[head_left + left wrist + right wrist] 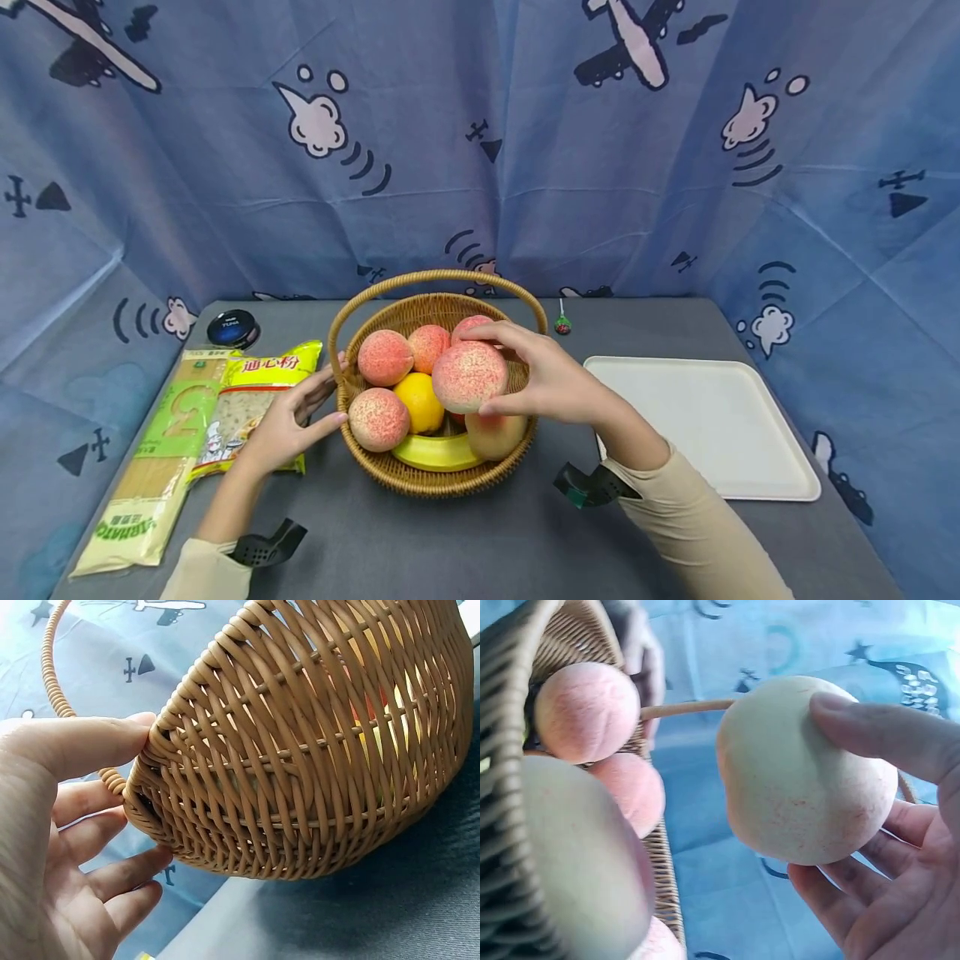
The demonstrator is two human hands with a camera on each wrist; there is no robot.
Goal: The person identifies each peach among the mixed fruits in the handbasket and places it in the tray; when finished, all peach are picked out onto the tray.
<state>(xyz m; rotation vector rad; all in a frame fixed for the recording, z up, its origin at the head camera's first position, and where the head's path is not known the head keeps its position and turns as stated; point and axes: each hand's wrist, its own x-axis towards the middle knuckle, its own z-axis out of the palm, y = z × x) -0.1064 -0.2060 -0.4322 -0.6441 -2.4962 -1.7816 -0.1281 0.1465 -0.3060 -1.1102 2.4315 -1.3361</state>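
Note:
A wicker basket [442, 483] with an arched handle holds several peaches [386, 358], a yellow round fruit [420, 404] and a banana [438, 452]. My right hand [551, 379] holds a large speckled peach [470, 377] over the basket's right half, thumb on one side and fingers on the other. The right wrist view shows this peach's pale side [802, 772], apart from the fruit in the basket. At the basket's left edge, my left hand [288, 425] grips the rim [154, 754] near the foot of the handle, its thumb and fingertips against the wicker.
Left of the basket lie a yellow pasta bag [258, 400], a long noodle pack [161, 450] and a dark round tin [233, 328]. A white tray [697, 417] lies to the right. Behind, near the curtain [420, 167], is a green-wrapped lollipop [562, 323].

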